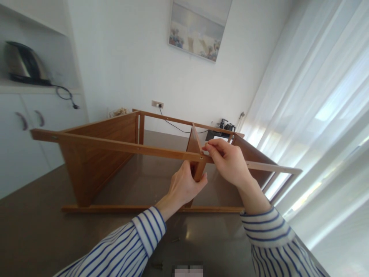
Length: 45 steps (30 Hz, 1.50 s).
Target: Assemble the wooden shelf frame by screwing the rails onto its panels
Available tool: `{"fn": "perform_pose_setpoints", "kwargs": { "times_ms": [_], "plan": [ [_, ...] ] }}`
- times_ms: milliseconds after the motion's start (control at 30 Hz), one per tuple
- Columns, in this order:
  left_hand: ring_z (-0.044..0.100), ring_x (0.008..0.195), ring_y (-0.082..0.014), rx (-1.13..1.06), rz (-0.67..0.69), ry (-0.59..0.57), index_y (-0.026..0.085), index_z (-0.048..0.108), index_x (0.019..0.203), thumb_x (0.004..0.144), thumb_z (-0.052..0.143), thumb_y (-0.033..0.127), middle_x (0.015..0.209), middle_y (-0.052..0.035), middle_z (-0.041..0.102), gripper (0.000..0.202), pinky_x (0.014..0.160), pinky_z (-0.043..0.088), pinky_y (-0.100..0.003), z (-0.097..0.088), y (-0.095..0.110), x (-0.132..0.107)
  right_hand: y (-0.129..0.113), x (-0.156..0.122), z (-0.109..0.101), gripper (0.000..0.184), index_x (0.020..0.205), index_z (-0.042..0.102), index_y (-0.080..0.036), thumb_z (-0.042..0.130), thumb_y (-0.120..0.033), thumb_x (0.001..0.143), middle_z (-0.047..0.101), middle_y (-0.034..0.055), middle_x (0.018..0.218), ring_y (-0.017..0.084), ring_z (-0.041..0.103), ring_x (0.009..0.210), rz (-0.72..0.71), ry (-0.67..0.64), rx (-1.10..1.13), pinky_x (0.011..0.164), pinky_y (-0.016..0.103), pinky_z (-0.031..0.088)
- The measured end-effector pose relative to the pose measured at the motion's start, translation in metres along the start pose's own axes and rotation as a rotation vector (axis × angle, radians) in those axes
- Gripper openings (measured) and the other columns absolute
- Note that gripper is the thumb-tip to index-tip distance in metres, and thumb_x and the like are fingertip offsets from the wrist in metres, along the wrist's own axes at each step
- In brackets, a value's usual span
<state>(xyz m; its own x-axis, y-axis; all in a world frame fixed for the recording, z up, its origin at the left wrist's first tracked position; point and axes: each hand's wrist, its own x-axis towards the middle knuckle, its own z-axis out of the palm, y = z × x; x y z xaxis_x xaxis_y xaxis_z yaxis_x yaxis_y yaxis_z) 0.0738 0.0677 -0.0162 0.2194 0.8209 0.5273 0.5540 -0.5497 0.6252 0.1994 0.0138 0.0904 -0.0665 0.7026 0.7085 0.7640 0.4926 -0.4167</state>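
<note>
Striped sleeves (138,246) lowest in view, both hands up on the wooden frame (95,154), which stands mid-table (43,227).
Front rail (115,146) has its long axis left-to-right across the view, dipping slightly to the right, with both ends overhanging the side panels. Frame is warm brown with a visible grain, thin rails and a screw head at the joint. Left hand (184,188) is wrapped closed round the lower front edge of the middle divider (196,148). Right hand (227,159) has its fingertips pinched tight on the rail at the divider joint; can't tell if anything small is between them. Kettle (24,63) sits on the counter at left, wall socket (157,104) behind, curtain (317,96) at right. Hands hide the joint.
</note>
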Motion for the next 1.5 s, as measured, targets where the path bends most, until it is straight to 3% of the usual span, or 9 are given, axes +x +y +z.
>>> {"fn": "perform_pose_setpoints", "kwargs": {
  "times_ms": [233,467,600,967,1400,1500],
  "plan": [
    [0.067,0.088,-0.0246,-0.061,0.034,0.006,0.02,0.044,0.109,0.077,0.059,0.054,0.098,-0.0068,0.067,0.049,0.069,0.05,-0.033,-0.001,0.0,0.002,-0.001,0.001,-0.003,0.015,0.094,0.063,-0.023,0.051,-0.031,0.09,0.073,0.0011,0.087,0.014,0.064,0.069,-0.003,0.037,-0.023,0.062,0.024,0.047],
    [0.067,0.087,-0.0253,-0.074,0.026,0.004,0.019,0.045,0.11,0.075,0.06,0.058,0.096,-0.0073,0.067,0.054,0.069,0.051,-0.034,-0.001,0.0,0.002,-0.001,0.002,-0.002,0.016,0.095,0.065,-0.022,0.051,-0.029,0.09,0.073,0.0014,0.087,0.014,0.065,0.071,-0.016,0.058,-0.038,0.065,0.024,0.048],
    [0.067,0.089,-0.025,-0.077,0.041,0.01,0.02,0.044,0.112,0.076,0.059,0.057,0.099,-0.0071,0.067,0.054,0.072,0.051,-0.035,0.0,-0.001,0.002,0.0,0.003,-0.001,0.017,0.096,0.065,-0.022,0.051,-0.03,0.09,0.073,0.0018,0.088,0.015,0.066,0.074,-0.009,0.061,-0.034,0.065,0.024,0.048],
    [0.067,0.09,-0.0249,-0.002,0.047,-0.032,0.019,0.045,0.113,0.08,0.055,0.055,0.101,-0.0072,0.067,0.049,0.071,0.049,-0.033,-0.003,0.001,0.002,-0.001,0.007,0.001,0.019,0.095,0.065,-0.023,0.048,-0.031,0.091,0.072,0.0011,0.084,0.013,0.059,0.058,-0.02,0.071,-0.087,0.056,0.024,0.045],
    [0.066,0.087,-0.0248,0.037,0.063,-0.025,0.018,0.049,0.113,0.081,0.052,0.056,0.094,-0.0073,0.067,0.05,0.066,0.045,-0.031,-0.002,0.0,0.002,-0.001,0.011,0.002,0.017,0.095,0.065,-0.023,0.049,-0.029,0.09,0.073,0.0011,0.086,0.014,0.064,0.064,-0.022,0.08,-0.063,0.059,0.025,0.048],
    [0.066,0.087,-0.0246,0.031,0.063,-0.023,0.018,0.051,0.11,0.081,0.052,0.058,0.093,-0.0072,0.067,0.049,0.066,0.045,-0.031,-0.002,0.0,0.002,-0.003,0.004,-0.004,0.017,0.097,0.064,-0.023,0.051,-0.031,0.09,0.073,0.0022,0.087,0.016,0.068,0.07,0.012,0.162,-0.007,0.065,0.027,0.052]
  ]
}}
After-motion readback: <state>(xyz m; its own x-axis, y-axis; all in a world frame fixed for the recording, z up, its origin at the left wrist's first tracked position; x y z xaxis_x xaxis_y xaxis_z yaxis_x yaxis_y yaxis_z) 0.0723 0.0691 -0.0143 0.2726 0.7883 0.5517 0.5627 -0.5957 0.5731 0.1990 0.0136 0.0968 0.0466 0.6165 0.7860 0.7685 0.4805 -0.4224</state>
